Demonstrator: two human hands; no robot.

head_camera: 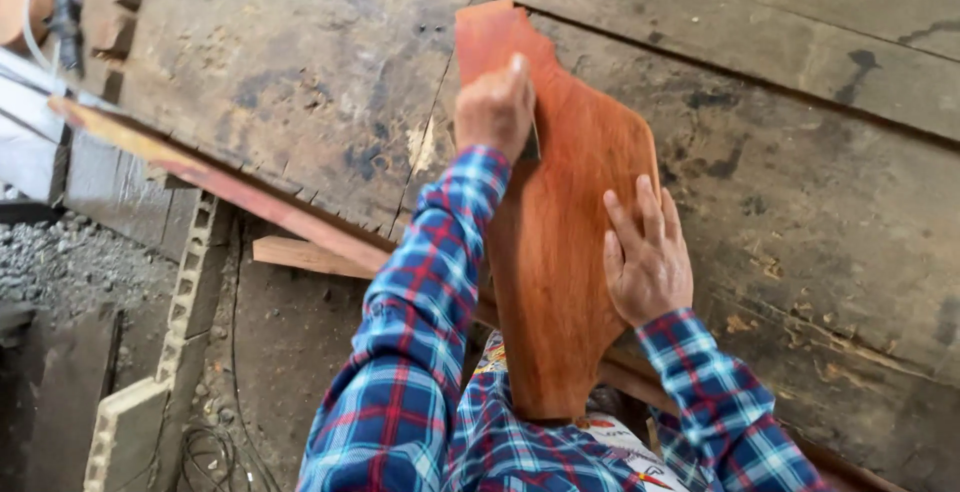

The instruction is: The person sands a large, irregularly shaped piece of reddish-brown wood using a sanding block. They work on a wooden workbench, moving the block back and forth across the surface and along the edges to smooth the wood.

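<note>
my left hand (494, 110) is closed in a fist around a small dark tool (531, 142), mostly hidden, so i can't say what kind; its edge rests on the upper part of the board (565, 252). my right hand (646, 257) lies flat and open on the board's right edge, fingers spread, pressing rather than grasping. the board is a reddish, shaped wooden slab with a notched top, lying on the rough grey counter (820, 212), its lower end hanging over the near edge toward my body. i judge it stiff, fairly heavy for its size, and smooth enough to slide under a flat palm. the long side edges look like the best holds, as the narrow top would twist. a red-edged plank (220, 184) runs slantwise to the left, with hollow blocks (150, 392) below on the floor.
</note>
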